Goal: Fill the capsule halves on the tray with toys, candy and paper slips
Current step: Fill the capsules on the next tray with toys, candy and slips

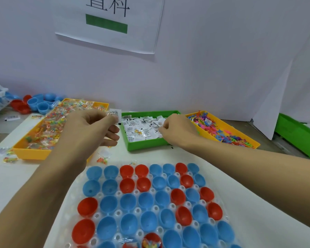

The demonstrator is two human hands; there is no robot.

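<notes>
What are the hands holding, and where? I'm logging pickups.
The left hand pinches a paper slip by its lower edge. The right hand reaches into the slips in the green bin; its hold cannot be told.

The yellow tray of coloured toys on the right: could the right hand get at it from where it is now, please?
Probably yes. The right hand is over the green tray of paper slips, right beside the toy tray, whose open top has nothing over it.
</notes>
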